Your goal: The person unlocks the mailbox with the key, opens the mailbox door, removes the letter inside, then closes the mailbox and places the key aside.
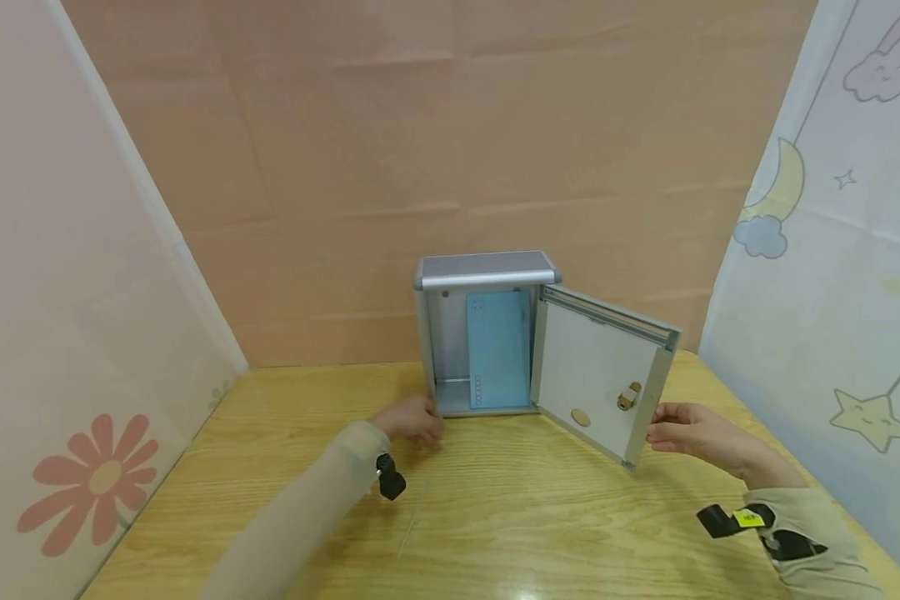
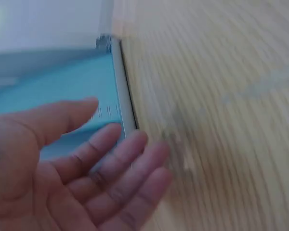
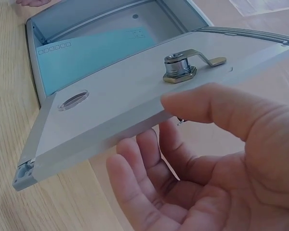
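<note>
Silver-framed white rectangular door (image 1: 581,358): right hand (image 1: 693,435) pinches its edge; left hand (image 1: 411,419), fingers relaxed, should steady the silver metal box (image 1: 487,266).

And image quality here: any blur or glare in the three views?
Head: small glare spot on the table at the frame's bottom, left hand slightly blurred; left wrist: soft overall, print on the blue envelope smeared; right wrist: clearer, lock and right hand fairly sharp.
</note>
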The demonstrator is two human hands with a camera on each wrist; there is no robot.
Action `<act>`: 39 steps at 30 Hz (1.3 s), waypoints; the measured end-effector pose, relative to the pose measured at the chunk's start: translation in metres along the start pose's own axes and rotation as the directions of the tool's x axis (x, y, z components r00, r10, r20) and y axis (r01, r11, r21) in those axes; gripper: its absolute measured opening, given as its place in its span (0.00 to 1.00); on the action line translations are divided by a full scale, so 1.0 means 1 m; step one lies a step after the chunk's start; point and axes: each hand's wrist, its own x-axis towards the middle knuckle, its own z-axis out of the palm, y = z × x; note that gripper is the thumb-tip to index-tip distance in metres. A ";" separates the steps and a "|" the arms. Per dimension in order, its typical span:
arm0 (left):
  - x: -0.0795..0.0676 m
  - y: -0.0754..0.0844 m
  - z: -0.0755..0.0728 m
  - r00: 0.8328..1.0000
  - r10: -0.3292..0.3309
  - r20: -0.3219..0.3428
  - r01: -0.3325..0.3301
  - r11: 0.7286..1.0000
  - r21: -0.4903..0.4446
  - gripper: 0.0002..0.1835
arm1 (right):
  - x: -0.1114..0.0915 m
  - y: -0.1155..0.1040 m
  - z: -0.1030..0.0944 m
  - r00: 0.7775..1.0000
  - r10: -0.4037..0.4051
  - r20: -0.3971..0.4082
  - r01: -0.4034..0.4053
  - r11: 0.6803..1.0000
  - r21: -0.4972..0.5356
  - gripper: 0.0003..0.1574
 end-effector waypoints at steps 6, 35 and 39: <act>0.012 0.023 0.024 0.983 0.179 -0.049 -0.171 0.974 0.146 0.22 | 0.000 -0.001 0.000 1.000 -0.003 -0.003 0.003 1.000 -0.010 0.24; 0.068 0.059 0.046 0.736 0.128 -0.665 -0.250 0.964 -0.091 0.11 | -0.001 -0.002 0.000 1.000 -0.018 -0.007 0.018 1.000 0.004 0.16; 0.054 0.061 0.044 0.732 0.178 -0.657 -0.280 0.959 -0.052 0.08 | 0.000 -0.001 0.001 1.000 -0.002 -0.010 0.002 1.000 0.012 0.17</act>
